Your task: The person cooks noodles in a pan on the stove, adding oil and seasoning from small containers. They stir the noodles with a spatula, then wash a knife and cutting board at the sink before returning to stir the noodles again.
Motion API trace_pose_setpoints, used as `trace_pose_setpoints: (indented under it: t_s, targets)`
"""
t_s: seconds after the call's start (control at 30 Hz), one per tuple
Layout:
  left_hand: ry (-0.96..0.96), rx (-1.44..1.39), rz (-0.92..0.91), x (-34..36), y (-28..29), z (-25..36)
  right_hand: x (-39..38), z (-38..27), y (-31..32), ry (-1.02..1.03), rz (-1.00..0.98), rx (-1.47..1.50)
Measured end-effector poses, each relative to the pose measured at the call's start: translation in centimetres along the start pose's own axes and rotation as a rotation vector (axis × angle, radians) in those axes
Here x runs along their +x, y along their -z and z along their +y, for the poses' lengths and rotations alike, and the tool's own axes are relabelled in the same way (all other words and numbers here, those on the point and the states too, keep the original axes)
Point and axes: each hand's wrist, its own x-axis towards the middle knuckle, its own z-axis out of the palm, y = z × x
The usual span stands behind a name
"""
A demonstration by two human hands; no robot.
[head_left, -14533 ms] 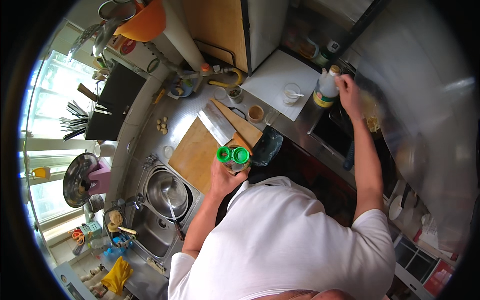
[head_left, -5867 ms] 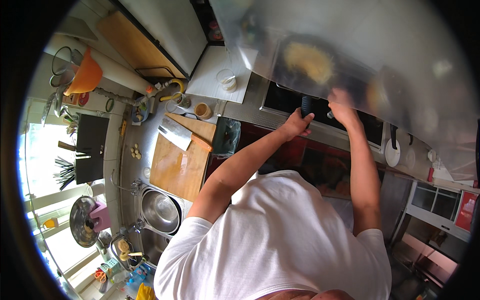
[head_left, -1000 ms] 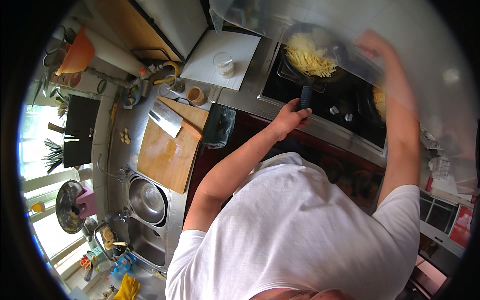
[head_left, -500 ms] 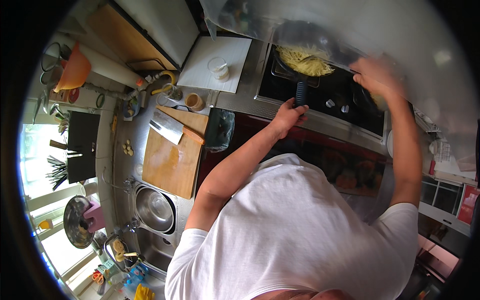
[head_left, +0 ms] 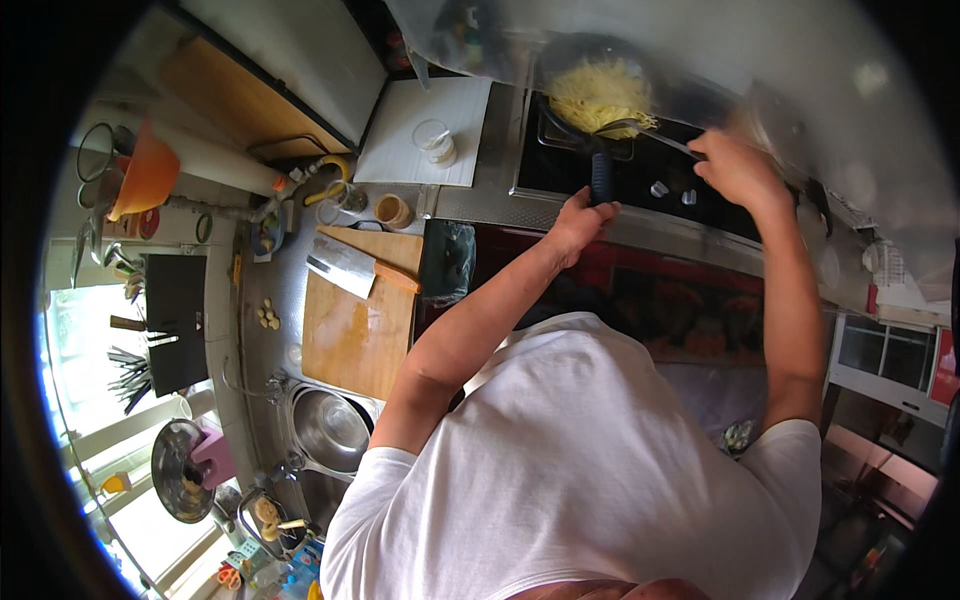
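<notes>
My left hand (head_left: 580, 224) is closed around the ridged black handle (head_left: 601, 180) of a frying pan on the stove. Thin pale-yellow shreds (head_left: 598, 92), which look like potato, lie heaped in the pan. In my right hand (head_left: 740, 172) is a long-handled metal spatula (head_left: 632, 126); its blade rests at the near edge of the shreds. The far part of the pan looks hazy behind a clear sheet or shield (head_left: 700, 45).
The black stove top (head_left: 655, 165) has two silver knobs. To my left, a cleaver (head_left: 340, 268) lies on a wooden cutting board (head_left: 360, 325), near garlic cloves (head_left: 268, 314) and a steel sink basin (head_left: 330, 428). A clear cup (head_left: 436, 145) stands on a white board (head_left: 400, 110).
My right hand has shifted slightly left and down, drawing the spatula to the near side of the shreds. The left hand keeps its grip on the handle. The whole view has tilted a little.
</notes>
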Motion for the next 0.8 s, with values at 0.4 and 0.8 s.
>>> trace_pose_setpoints:
  t_s: [0.4, 0.8]
  targets:
    - [0.035, -0.005, 0.01, -0.2, -0.2, 0.2, 3.0, -0.7, -2.2, -0.098, -0.184, 0.007]
    - [0.046, -0.073, -0.017, -0.6, 0.1, 0.2, 8.3, 1.0, -5.9, -0.033, -0.007, 0.048]
